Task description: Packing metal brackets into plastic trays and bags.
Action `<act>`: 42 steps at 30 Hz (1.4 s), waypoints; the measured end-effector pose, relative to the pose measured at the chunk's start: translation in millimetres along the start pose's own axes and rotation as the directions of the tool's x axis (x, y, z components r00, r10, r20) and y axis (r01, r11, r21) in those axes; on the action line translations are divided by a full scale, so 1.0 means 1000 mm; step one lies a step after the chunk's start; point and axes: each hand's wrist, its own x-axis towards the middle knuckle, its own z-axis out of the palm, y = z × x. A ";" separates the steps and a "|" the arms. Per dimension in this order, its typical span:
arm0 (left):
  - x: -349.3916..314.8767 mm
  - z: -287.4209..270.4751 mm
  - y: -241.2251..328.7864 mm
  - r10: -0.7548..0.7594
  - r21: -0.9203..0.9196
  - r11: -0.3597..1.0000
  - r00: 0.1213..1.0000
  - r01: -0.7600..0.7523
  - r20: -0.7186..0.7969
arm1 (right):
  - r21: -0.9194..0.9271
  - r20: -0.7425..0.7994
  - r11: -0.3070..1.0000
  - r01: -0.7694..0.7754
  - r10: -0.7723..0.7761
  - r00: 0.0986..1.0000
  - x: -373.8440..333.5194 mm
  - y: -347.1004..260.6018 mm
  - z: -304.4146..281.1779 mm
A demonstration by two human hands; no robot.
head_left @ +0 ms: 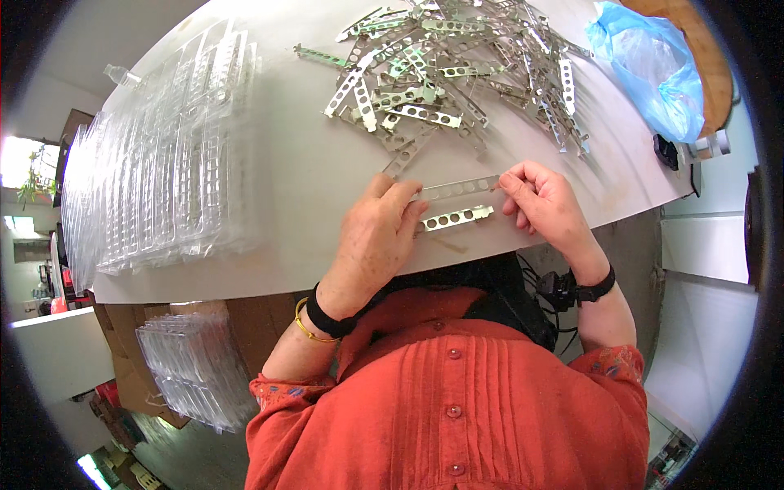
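Observation:
My left hand (380, 229) closes its thumb and fingers on the left end of a narrow perforated metal bracket (459, 189). At that strip's other end, the thumb and forefinger of my right hand (541, 200) pinch the tip, so it stretches level between both hands. Just nearer to me is a second metal bracket (456, 218) with a row of round holes. Its left end meets my left fingertips; whether they grip it I cannot tell. Beyond my hands spreads a loose pile of similar brackets (408, 110), one reaching close to my left knuckles.
Clear plastic trays (163, 171) stand stacked on the left of the white table (302, 245). More clear trays (196, 363) sit on cardboard below its near edge. A blue plastic bag (649, 69) lies at the far right, near a small black object (665, 151).

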 end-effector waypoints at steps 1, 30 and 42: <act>0.000 0.000 -0.001 0.012 0.043 0.999 1.000 -0.012 0.014 | -0.030 -0.005 1.000 -0.007 0.007 1.000 0.000 0.001 -0.001; -0.039 -0.169 0.119 0.364 -0.706 0.695 0.913 -0.136 0.183 | 0.041 0.050 0.999 -0.016 0.014 0.999 0.007 0.023 -0.040; -0.051 -0.172 0.102 0.393 -0.502 0.826 0.901 -0.256 0.186 | 0.032 -0.149 0.729 0.684 -0.673 0.725 -0.077 -0.043 -0.040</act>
